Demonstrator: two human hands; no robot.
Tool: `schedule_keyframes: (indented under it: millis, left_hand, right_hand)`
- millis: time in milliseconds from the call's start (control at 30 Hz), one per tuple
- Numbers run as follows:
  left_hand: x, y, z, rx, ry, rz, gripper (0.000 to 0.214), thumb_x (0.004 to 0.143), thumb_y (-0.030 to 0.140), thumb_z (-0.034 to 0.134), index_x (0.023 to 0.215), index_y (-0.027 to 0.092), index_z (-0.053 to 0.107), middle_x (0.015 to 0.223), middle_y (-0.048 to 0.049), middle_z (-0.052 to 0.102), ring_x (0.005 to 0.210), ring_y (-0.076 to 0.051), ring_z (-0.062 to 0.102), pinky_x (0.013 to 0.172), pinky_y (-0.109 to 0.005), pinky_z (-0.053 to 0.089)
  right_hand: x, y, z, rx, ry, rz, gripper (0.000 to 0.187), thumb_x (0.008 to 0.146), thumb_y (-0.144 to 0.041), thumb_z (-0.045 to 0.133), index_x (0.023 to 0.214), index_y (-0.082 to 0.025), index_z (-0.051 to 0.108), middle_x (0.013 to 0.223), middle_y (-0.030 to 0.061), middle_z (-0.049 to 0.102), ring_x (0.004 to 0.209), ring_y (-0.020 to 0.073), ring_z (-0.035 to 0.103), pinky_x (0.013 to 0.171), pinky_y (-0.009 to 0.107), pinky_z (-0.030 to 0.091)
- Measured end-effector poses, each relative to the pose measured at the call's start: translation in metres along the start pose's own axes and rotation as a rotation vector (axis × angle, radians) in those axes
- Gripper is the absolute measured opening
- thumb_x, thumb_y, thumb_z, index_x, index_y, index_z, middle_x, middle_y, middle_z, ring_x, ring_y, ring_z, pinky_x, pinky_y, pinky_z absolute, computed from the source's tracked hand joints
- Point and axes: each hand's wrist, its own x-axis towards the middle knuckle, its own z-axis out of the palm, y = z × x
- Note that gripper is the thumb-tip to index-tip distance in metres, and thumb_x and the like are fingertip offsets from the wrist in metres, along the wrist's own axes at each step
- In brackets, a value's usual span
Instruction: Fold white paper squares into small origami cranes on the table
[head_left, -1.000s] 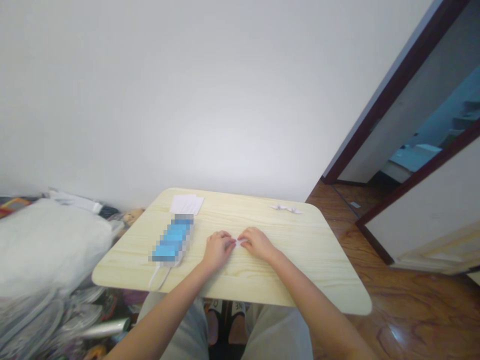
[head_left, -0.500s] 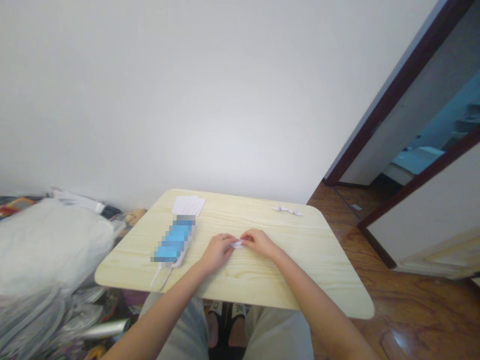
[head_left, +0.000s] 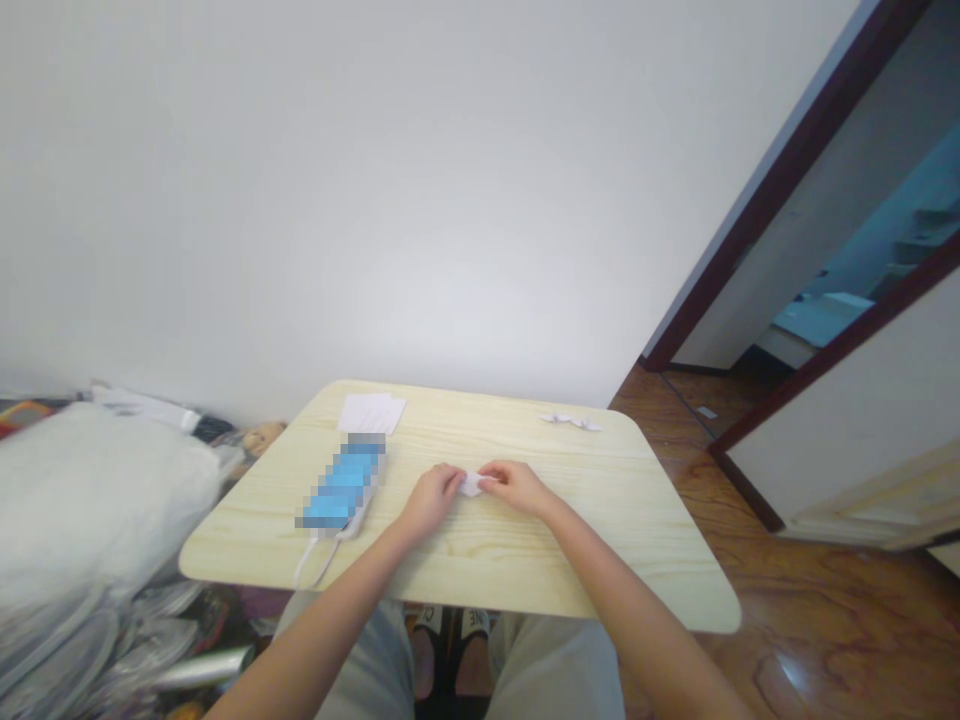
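A small folded piece of white paper is held between my two hands, just above or on the middle of the table. My left hand pinches its left side, with the fingers closed. On the right side, the thumb and fingers of my right hand close on the paper's edge. The fingers hide parts of the paper, so its exact shape cannot be made out. Two small folded white paper pieces with pointed ends lie at the table's back right.
The pale wooden table stands against a white wall. On its left lie white paper sheets and a phone-like device with a blurred blue screen and a white cable. A white bundle sits left of the table.
More of the folded paper shows between my hands now, and my left fingers have shifted slightly on it. The whole view has moved a little.
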Motion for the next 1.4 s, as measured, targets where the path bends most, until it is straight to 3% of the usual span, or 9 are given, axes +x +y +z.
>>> schedule_keyframes:
  millis: [133, 233, 333, 433, 633, 767, 967, 1167, 1400]
  left_hand:
    - [0.001, 0.001, -0.002, 0.003, -0.064, -0.035, 0.029, 0.084, 0.026, 0.039, 0.079, 0.016, 0.065, 0.078, -0.0064, 0.066, 0.074, -0.018, 0.059, 0.07, -0.028, 0.044]
    - [-0.001, 0.002, -0.003, 0.066, 0.025, -0.021, 0.025, 0.082, 0.024, 0.043, 0.093, 0.015, 0.064, 0.089, -0.0087, 0.064, 0.084, -0.019, 0.058, 0.076, -0.03, 0.044]
    - [-0.005, 0.001, -0.003, 0.158, 0.121, 0.062, 0.023, 0.078, 0.02, 0.05, 0.097, 0.017, 0.063, 0.099, -0.009, 0.061, 0.094, -0.021, 0.054, 0.083, -0.034, 0.042]
    - [-0.008, -0.001, -0.001, 0.196, 0.041, 0.184, 0.019, 0.08, 0.021, 0.049, 0.088, 0.021, 0.067, 0.096, -0.0064, 0.064, 0.091, -0.019, 0.055, 0.083, -0.034, 0.041]
    - [-0.004, -0.004, 0.001, 0.267, -0.079, 0.227, 0.023, 0.084, 0.023, 0.047, 0.096, 0.023, 0.066, 0.1, -0.0049, 0.065, 0.093, -0.019, 0.056, 0.084, -0.035, 0.039]
    - [-0.001, -0.003, 0.0, 0.315, -0.12, 0.23, 0.024, 0.085, 0.022, 0.045, 0.101, 0.023, 0.063, 0.104, -0.0052, 0.064, 0.096, -0.019, 0.054, 0.085, -0.035, 0.037]
    - [0.004, -0.006, -0.001, 0.314, -0.145, 0.215, 0.023, 0.084, 0.024, 0.046, 0.099, 0.025, 0.064, 0.105, -0.0037, 0.064, 0.098, -0.018, 0.053, 0.085, -0.035, 0.034]
    - [0.009, -0.01, 0.004, 0.228, -0.089, 0.182, 0.017, 0.083, 0.026, 0.05, 0.085, 0.022, 0.066, 0.092, -0.0028, 0.067, 0.088, -0.017, 0.056, 0.081, -0.032, 0.037]
    - [0.007, -0.003, 0.001, 0.251, -0.074, 0.111, 0.015, 0.081, 0.026, 0.05, 0.083, 0.021, 0.065, 0.088, -0.004, 0.065, 0.088, -0.019, 0.054, 0.08, -0.033, 0.038]
  right_hand:
    - [0.002, 0.003, 0.005, -0.077, 0.015, 0.091, 0.018, 0.076, -0.024, 0.054, 0.088, -0.016, 0.067, 0.08, 0.0031, 0.068, 0.068, 0.0135, 0.058, 0.059, 0.021, 0.04]
    - [0.006, 0.003, 0.008, -0.192, 0.034, 0.146, 0.018, 0.076, -0.026, 0.054, 0.084, -0.017, 0.067, 0.077, 0.0035, 0.068, 0.066, 0.0136, 0.058, 0.056, 0.021, 0.038]
    - [0.008, 0.001, 0.011, -0.322, 0.034, 0.18, 0.019, 0.077, -0.029, 0.052, 0.083, -0.018, 0.067, 0.077, 0.0036, 0.068, 0.067, 0.0142, 0.058, 0.056, 0.022, 0.036]
    - [0.01, -0.001, 0.011, -0.424, 0.041, 0.191, 0.021, 0.079, -0.03, 0.05, 0.081, -0.018, 0.067, 0.078, 0.0046, 0.066, 0.069, 0.0148, 0.057, 0.059, 0.023, 0.036]
    - [0.01, -0.002, 0.009, -0.502, 0.185, 0.038, 0.018, 0.073, -0.025, 0.061, 0.09, -0.019, 0.063, 0.093, 0.0058, 0.059, 0.09, 0.0176, 0.052, 0.077, 0.027, 0.037]
    - [0.007, -0.002, 0.01, -0.523, 0.112, -0.059, 0.012, 0.082, -0.023, 0.052, 0.084, -0.02, 0.064, 0.086, 0.0042, 0.061, 0.087, 0.0166, 0.052, 0.078, 0.028, 0.035]
    - [-0.001, -0.001, 0.006, -0.534, 0.043, -0.123, 0.017, 0.082, -0.026, 0.052, 0.095, -0.021, 0.063, 0.094, 0.005, 0.061, 0.092, 0.0165, 0.052, 0.081, 0.029, 0.032]
    - [-0.005, 0.002, 0.008, -0.541, 0.078, -0.137, 0.017, 0.081, -0.033, 0.056, 0.093, -0.023, 0.062, 0.093, 0.003, 0.061, 0.092, 0.016, 0.051, 0.085, 0.032, 0.028]
    - [-0.002, 0.003, 0.014, -0.535, 0.133, -0.094, 0.015, 0.083, -0.033, 0.053, 0.087, -0.023, 0.064, 0.089, 0.0027, 0.061, 0.09, 0.0157, 0.05, 0.087, 0.032, 0.027]
